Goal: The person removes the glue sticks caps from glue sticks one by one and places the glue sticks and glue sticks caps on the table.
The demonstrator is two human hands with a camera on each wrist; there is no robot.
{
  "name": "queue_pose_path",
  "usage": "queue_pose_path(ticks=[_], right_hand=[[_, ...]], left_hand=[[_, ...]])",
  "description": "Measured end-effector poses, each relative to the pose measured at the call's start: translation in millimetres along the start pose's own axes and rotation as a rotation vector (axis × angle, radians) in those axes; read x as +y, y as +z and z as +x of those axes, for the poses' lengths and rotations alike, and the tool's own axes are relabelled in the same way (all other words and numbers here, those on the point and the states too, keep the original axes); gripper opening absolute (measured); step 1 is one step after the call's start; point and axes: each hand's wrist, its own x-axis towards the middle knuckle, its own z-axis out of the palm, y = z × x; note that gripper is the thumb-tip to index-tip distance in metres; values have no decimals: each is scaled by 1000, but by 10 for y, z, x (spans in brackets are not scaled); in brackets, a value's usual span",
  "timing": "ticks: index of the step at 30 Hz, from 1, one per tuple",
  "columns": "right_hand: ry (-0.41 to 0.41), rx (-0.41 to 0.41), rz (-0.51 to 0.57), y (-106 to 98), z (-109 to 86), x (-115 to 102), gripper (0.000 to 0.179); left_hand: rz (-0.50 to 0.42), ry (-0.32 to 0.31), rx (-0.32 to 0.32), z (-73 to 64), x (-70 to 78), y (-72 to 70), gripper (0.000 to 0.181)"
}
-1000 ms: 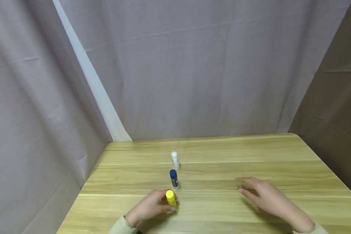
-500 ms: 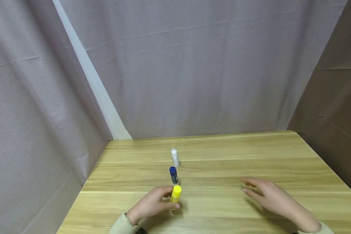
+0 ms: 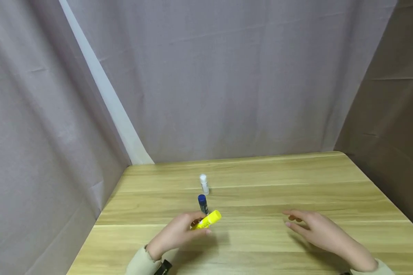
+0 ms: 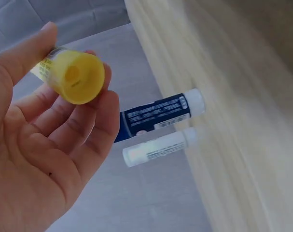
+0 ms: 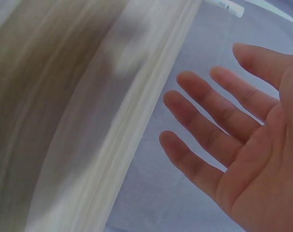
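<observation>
Grips a yellow tube (image 3: 210,219) between the thumb and fingers of the left hand (image 3: 175,231), raised over the near part of the wood-grained table (image 3: 261,194), left of the middle. Holds it tilted, bright end up and to the right (shows a hollow round end in the left wrist view). Has just beyond, partly behind the fingers and the yellow tube, a blue-capped tube (image 3: 202,202), upright on the table, dark in the body and white at the base. Has behind that, near it, a white tube (image 3: 204,185), also upright. Cannot tell of any contact between yellow and blue. Has the right hand (image 3: 318,231) released, over the table to the right, fingers apart and gently bent, well apart from all three tubes. Wears pale sleeves (image 3: 141,262), with a dark band (image 3: 163,267) at the left wrist. Has behind the table a grey curtain (image 3: 206,80), beside a pale strip (image 3: 106,84) slanting down, and brown cloth (image 3: 389,103) at the right
</observation>
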Motion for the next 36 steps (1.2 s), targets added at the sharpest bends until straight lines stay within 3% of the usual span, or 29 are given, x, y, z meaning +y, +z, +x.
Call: queue_pose_path(ticks=[11,21,27,36], right_hand=[[-12,-17,-14,-1,-33,-20,38],[-90,-70,27,-30,-23,-5,37],[-115,-37,-8,-54,92,-117,35],[-192,-103,134,2,300,-332,38]], left_hand=[[62,3,30,22,61,-61,20],[90,20,21,93,59,-83,21],[118,37,13,177,71,-60,19],[229,78,-32,266,111,67,24]])
